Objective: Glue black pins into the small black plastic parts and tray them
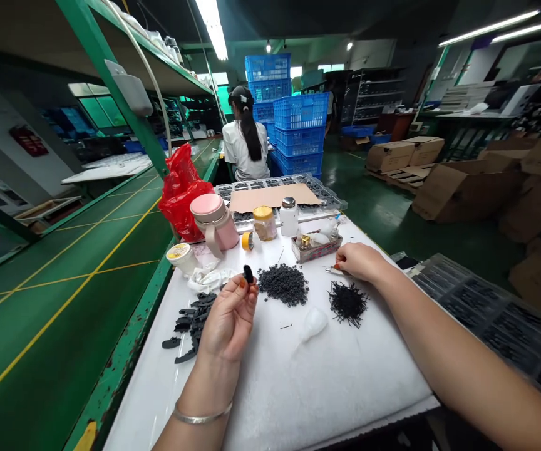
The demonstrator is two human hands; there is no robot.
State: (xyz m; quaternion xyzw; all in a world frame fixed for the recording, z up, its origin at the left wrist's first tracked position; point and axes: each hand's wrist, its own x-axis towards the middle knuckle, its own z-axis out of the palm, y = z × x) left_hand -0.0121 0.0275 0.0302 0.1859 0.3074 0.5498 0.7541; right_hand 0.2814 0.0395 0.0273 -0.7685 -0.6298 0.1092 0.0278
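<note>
Between its thumb and fingertips, my left hand (230,316) pinches a small black curved plastic part (248,274), held upright above the table. More dark plastic parts (190,322) lie loosely piled on the left, partly behind that hand. My right hand (360,260) is at the table's right side, fingers closed on a slim metal-tipped tool (330,270) whose kind I cannot make out. Just below it lies a heap of thin black strips (348,303). A mound of small dark ring-like pieces (283,284) sits between the hands. Nearer me is a translucent white squeeze bulb (315,322).
Along the back stand a pink mug (221,225), yellow tape roll (247,241), yellow-lidded jar (265,224), white bottle (289,219) and small box of bottles (317,244). A red bag (183,188) is at back left. A green conveyor (96,250) borders the table; a person sits ahead.
</note>
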